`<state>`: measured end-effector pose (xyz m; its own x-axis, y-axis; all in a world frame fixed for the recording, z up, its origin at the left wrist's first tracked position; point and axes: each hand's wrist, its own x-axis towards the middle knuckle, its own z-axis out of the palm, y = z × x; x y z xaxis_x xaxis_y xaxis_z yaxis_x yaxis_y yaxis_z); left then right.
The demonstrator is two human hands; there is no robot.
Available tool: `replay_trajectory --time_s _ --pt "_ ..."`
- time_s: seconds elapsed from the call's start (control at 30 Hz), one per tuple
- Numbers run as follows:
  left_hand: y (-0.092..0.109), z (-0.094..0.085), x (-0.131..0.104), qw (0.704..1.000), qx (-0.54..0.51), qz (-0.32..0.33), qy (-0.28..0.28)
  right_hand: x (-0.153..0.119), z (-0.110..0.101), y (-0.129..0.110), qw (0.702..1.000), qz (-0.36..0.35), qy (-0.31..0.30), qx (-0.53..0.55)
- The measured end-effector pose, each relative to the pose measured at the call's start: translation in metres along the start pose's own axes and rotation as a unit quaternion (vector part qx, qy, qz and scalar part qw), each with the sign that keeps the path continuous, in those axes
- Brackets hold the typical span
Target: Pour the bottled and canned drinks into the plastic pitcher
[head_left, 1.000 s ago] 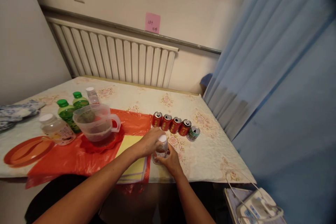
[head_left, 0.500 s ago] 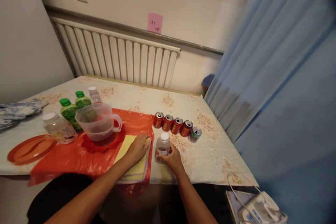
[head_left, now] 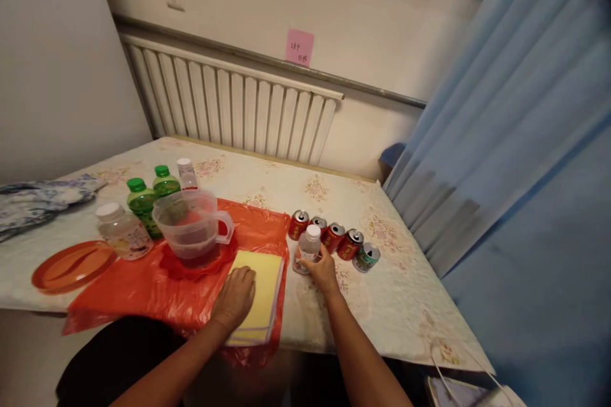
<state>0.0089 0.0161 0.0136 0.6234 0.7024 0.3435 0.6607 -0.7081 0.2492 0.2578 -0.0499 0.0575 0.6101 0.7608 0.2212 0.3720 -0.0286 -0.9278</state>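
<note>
My right hand (head_left: 323,269) is wrapped round a small clear bottle with a white cap (head_left: 308,249), upright just in front of a row of red cans (head_left: 350,244). A green can (head_left: 366,257) stands at the row's right end. My left hand (head_left: 235,296) rests on a stack of yellow sheets (head_left: 265,286), its fingers lying on the left part. Under the sheets is a red plastic sheet (head_left: 138,292). Left of the sheets, a clear plastic jug (head_left: 186,229) stands in a red dish (head_left: 174,266).
Two green bottles (head_left: 143,206), a clear jar with a white lid (head_left: 125,235), another white-capped bottle (head_left: 186,175) and an orange lid (head_left: 74,266) stand or lie at the left. Bunched patterned cloth (head_left: 42,200) lies beyond. A blue curtain (head_left: 501,140) hangs at the right.
My right hand and the bottle have moved away from me, closer to the cans. My left hand has slid left and nearer me over the yellow sheets. The view has shifted slightly.
</note>
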Motion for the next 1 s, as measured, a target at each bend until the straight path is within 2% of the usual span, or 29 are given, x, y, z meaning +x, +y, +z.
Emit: replay_trajectory --time_s 0.2,0.37,0.5,0.73,1.0 --pt "-0.004 0.005 0.0 1.0 -0.009 0.001 0.018 0.022 0.017 0.011 1.0 -0.008 0.005 0.018" --pt "-0.004 0.006 -0.001 1.0 -0.003 0.005 0.024 0.028 0.024 0.016 0.999 -0.014 0.025 0.032" --pt "-0.004 0.006 -0.001 1.0 0.01 0.006 0.017 0.023 0.028 0.03 0.998 -0.02 0.038 0.04" --pt "-0.003 0.006 -0.001 1.0 0.007 0.009 0.018 -0.001 0.04 0.07 0.99 -0.017 0.138 -0.029" --pt "-0.004 0.008 -0.001 0.999 -0.012 0.004 0.035 -0.001 0.042 0.08 0.991 -0.029 0.126 -0.043"
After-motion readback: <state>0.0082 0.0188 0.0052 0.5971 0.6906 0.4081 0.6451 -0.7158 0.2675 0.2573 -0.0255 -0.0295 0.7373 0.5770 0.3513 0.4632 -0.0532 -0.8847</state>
